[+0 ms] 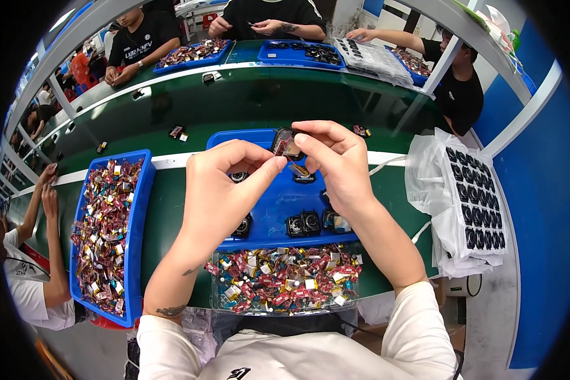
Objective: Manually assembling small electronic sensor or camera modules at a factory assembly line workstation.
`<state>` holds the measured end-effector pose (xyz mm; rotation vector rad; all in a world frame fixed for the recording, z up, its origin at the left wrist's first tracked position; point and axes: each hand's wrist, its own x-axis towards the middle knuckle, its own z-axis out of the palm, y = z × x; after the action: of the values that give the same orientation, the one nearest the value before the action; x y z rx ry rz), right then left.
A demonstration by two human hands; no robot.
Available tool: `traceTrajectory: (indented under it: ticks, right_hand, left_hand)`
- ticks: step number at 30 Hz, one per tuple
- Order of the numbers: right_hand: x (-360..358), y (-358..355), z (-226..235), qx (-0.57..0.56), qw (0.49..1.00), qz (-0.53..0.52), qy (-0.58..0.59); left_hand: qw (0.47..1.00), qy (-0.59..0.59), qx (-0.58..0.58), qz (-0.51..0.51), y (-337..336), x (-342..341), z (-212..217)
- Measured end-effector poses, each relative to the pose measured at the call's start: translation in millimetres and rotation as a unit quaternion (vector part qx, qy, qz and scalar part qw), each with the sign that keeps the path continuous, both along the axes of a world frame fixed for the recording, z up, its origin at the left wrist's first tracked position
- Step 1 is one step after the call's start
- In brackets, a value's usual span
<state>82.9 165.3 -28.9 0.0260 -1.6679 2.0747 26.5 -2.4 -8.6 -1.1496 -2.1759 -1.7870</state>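
Above the blue tray [272, 243], both hands have closed on a small black plastic casing [284, 139]. My right hand [339, 161] grips its right side with thumb and fingers. At its lower left edge, my left hand [225, 180] pinches with thumb and index finger; a reddish part shows inside there. A small battery with a yellowish edge [299, 170] hangs just under the casing; fingers hide how it is joined. In the tray lie several black casings [303, 223], some partly covered by my hands.
A clear bin [285, 278] of red circuit boards with batteries is nearest me. Left stands a blue bin [107, 234] of similar parts. Stacked trays of black casings [478, 199] stand right. Beyond runs a green conveyor belt [247, 104] with scattered units; co-workers sit across and at left.
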Motion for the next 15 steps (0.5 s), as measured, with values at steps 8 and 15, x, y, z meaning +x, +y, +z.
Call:
traceTrajectory:
  ticks: [8, 15]
  right_hand:
    - [5, -3, 9, -0.007, 0.999, 0.026, 0.029]
    - [2, -6, 3, 0.048, 0.996, -0.016, 0.073]
  left_hand:
    - [0.973, -0.184, 0.039, -0.132, -5, -10, 3]
    - [0.991, -0.084, 0.014, -0.101, -5, -8, -1]
